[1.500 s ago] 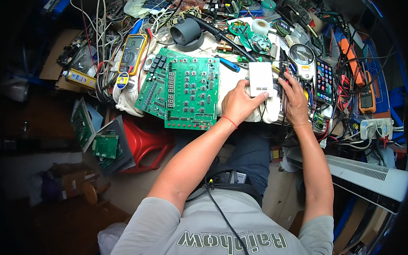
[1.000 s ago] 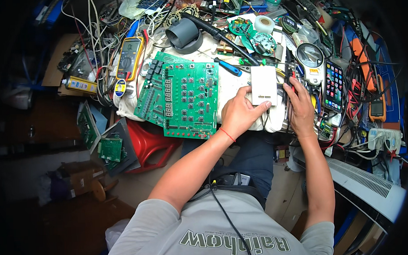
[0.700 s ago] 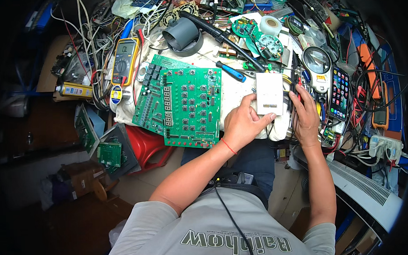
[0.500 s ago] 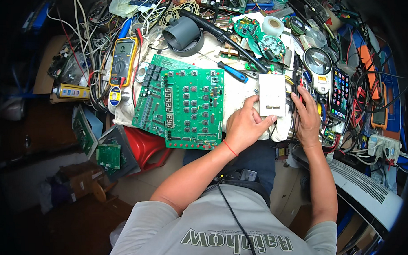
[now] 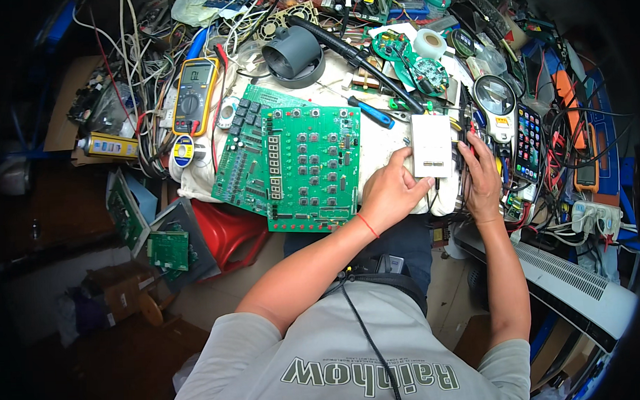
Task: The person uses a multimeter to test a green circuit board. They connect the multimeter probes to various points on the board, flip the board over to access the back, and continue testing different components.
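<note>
A: Where is the flat white rectangular box (image 5: 432, 143)?
B: Between the two hands, at the right end of the pale cloth (image 5: 380, 147), beyond the large green rectangular circuit board (image 5: 313, 165).
A: And the left hand (image 5: 393, 189)?
B: Thumb at the box's lower edge, forefinger by its left edge, a gap between the two. I can't tell whether they clamp it.
A: The right hand (image 5: 481, 180)?
B: Its fingers stand slightly apart beside the box, fingertips near the thin dark leads (image 5: 466, 114). Whether it grips any, I can't tell.
A: What else lies close?
B: A blue-and-black-handled screwdriver (image 5: 375, 114) just up and left of the box; on the right, a round white-framed magnifier (image 5: 495, 95), with a black smartphone (image 5: 527, 143) beside it, screen lit.
</note>
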### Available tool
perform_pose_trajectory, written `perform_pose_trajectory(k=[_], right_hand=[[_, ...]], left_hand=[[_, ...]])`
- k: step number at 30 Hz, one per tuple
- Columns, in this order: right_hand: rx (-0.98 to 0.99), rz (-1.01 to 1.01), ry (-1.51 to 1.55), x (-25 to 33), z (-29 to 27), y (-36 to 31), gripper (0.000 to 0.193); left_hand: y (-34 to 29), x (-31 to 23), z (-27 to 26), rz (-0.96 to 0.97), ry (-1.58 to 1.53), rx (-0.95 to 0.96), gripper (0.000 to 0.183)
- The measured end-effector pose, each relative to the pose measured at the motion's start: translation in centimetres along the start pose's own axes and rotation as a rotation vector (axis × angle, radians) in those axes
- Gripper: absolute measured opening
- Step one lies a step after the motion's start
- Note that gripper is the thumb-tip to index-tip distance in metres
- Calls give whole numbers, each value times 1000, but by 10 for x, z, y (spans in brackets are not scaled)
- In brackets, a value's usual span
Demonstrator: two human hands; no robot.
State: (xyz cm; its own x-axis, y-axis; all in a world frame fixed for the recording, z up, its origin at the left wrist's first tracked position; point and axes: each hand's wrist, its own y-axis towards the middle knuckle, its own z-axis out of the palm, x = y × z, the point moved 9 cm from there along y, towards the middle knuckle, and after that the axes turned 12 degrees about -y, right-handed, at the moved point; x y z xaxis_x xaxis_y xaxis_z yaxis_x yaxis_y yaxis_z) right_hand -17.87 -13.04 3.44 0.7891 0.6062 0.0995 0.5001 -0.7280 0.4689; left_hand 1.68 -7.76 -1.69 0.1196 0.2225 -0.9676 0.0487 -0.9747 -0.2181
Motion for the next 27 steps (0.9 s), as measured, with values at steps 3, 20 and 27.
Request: perform_pose_trajectory(k=[3,20,27], right_hand=[[-3,-1,-4,0,0,0,52],[-18,4,8,-1,-2,0,55],[-24,21,39,-3,-2,0,55]], left_hand=[[1,0,0,-10,-9,7,78],[5,4,0,28,-37,19,78],[6,6,2,14,-85,27,76]])
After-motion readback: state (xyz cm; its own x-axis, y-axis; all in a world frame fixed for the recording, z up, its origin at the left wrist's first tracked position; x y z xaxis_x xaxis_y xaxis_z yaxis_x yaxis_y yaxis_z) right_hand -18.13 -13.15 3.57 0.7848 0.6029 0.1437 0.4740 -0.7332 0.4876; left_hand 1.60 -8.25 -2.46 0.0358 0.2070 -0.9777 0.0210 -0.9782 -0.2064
